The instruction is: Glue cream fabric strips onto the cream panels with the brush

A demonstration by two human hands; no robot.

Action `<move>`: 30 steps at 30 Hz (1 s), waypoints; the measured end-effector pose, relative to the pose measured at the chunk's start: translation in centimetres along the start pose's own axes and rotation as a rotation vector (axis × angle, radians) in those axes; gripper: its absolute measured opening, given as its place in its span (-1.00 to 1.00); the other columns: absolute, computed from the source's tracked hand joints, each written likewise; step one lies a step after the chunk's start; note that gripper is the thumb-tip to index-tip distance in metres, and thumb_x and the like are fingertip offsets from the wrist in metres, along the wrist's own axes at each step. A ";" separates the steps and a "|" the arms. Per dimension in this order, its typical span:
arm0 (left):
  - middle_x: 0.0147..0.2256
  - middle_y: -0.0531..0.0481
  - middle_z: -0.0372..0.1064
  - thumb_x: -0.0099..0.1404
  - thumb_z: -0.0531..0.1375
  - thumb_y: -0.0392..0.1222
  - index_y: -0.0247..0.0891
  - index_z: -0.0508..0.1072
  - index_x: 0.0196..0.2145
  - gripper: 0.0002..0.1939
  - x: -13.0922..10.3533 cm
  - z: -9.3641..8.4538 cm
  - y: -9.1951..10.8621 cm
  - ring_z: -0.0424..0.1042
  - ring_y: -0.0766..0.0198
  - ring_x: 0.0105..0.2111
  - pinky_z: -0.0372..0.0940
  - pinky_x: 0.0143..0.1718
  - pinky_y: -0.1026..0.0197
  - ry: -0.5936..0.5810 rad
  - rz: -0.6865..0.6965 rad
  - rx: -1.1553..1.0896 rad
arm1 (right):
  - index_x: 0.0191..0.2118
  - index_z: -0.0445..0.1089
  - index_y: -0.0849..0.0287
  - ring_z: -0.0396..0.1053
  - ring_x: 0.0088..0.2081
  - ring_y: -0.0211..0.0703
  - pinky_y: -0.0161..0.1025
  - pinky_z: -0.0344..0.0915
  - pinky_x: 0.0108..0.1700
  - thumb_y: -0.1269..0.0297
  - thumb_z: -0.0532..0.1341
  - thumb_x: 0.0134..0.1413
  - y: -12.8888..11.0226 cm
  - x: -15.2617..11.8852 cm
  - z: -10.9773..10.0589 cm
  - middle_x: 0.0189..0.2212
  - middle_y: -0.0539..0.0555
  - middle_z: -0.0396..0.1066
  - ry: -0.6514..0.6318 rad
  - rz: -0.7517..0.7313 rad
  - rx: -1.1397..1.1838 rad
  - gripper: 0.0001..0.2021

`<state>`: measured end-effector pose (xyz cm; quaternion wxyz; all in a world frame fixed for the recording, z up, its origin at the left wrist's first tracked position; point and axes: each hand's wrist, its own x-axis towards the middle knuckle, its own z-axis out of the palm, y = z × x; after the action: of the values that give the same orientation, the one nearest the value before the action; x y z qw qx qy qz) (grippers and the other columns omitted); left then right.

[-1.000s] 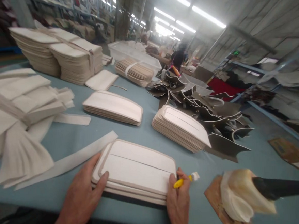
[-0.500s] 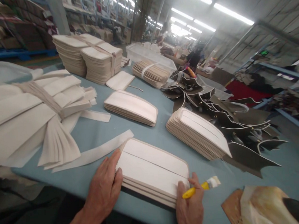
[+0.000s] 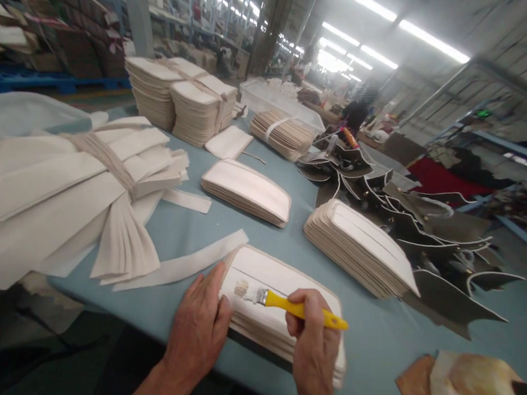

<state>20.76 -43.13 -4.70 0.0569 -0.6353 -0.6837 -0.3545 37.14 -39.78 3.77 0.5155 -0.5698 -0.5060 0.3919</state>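
A stack of white panels with beige edges (image 3: pixel 290 268) lies close to the table's front edge, a dark line running along its top panel. Against its left end rests my left hand (image 3: pixel 197 322), fingers stretched out flat and thumb by the front side, not wrapped round it. My right hand (image 3: pixel 316 338) is closed round the yellow handle of a paintbrush (image 3: pixel 282 302) above the stack. The brush points left, and its pale, coated bristles are at the top panel's left part. My right hand hides part of the stack's right front.
Behind lie a smaller panel stack (image 3: pixel 247 189) and a taller leaning stack (image 3: pixel 361 245). Cream strips tied in a bundle (image 3: pixel 54 176) fill the left. Dark pieces with white edges (image 3: pixel 410 229) spread to the right. A stained pale object (image 3: pixel 474 375) sits front right.
My right hand has swung the paintbrush from beyond the stack's right end to over its top, with the bristles now pointing left. My left hand stays at the left end. The view has shifted slightly.
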 end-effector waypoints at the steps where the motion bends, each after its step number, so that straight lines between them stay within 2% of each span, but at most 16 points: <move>1: 0.18 -0.28 0.49 0.48 -0.05 -0.24 -0.34 0.11 0.40 -0.43 0.0 0.0 0.0 0.54 0.01 0.11 0.43 0.20 -0.09 -0.002 -0.014 -0.005 | -0.42 0.38 0.14 0.12 -0.64 -0.29 -0.34 0.02 -0.55 -0.22 0.14 0.32 0.0 0.4 0.7 -0.69 -0.15 0.10 -0.017 -0.025 0.013 -0.49; 8: 0.21 -0.30 0.45 0.45 -0.03 -0.27 -0.35 0.03 0.44 -0.37 -0.1 0.0 0.2 0.50 -0.01 0.17 0.39 0.25 -0.10 -0.035 -0.064 -0.080 | -0.39 0.39 0.15 0.13 -0.64 -0.29 -0.35 0.09 -0.55 -0.16 0.16 0.34 0.7 2.1 3.0 -0.68 -0.16 0.14 -0.094 -0.115 0.012 -0.53; 11: 0.20 -0.30 0.47 0.45 -0.03 -0.28 -0.34 0.01 0.44 -0.36 -0.1 0.0 0.3 0.51 0.01 0.16 0.39 0.24 -0.09 -0.030 -0.071 -0.081 | -0.38 0.39 0.15 0.15 -0.64 -0.28 -0.34 0.11 -0.54 -0.11 0.14 0.37 1.3 2.5 3.2 -0.68 -0.15 0.17 -0.132 -0.145 -0.029 -0.56; 16: 0.18 -0.32 0.49 0.46 -0.03 -0.29 -0.38 0.12 0.38 -0.43 0.2 -0.2 0.4 0.55 0.03 0.10 0.40 0.23 -0.08 -0.003 -0.045 -0.030 | -0.36 0.42 0.15 0.19 -0.63 -0.25 -0.32 0.11 -0.54 -0.06 0.12 0.40 1.8 3.0 2.8 -0.66 -0.12 0.22 -0.171 -0.160 -0.142 -0.58; 23: 0.16 -0.29 0.51 0.47 -0.03 -0.28 -0.34 0.18 0.36 -0.47 0.3 -0.1 0.2 0.57 0.00 0.06 0.42 0.20 -0.10 0.004 -0.015 -0.008 | -0.37 0.44 0.17 0.08 -0.64 -0.28 -0.28 -0.02 -0.55 -0.08 0.09 0.40 1.3 3.1 0.6 -0.67 -0.14 0.15 -0.162 -0.117 -0.263 -0.54; 30: 0.17 -0.26 0.49 0.49 -0.03 -0.18 -0.29 0.22 0.36 -0.47 0.3 0.1 -0.4 0.55 -0.10 0.06 0.38 0.24 -0.17 -0.033 -0.034 -0.030 | -0.36 0.44 0.17 0.10 -0.60 -0.28 -0.29 0.01 -0.52 -0.02 0.10 0.39 1.8 4.1 -4.6 -0.64 -0.13 0.17 -0.130 -0.097 -0.258 -0.59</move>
<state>20.39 -42.84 -4.78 0.0303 -0.6302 -0.6898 -0.3551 42.59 -36.60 3.05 0.4223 -0.5797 -0.6113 0.3345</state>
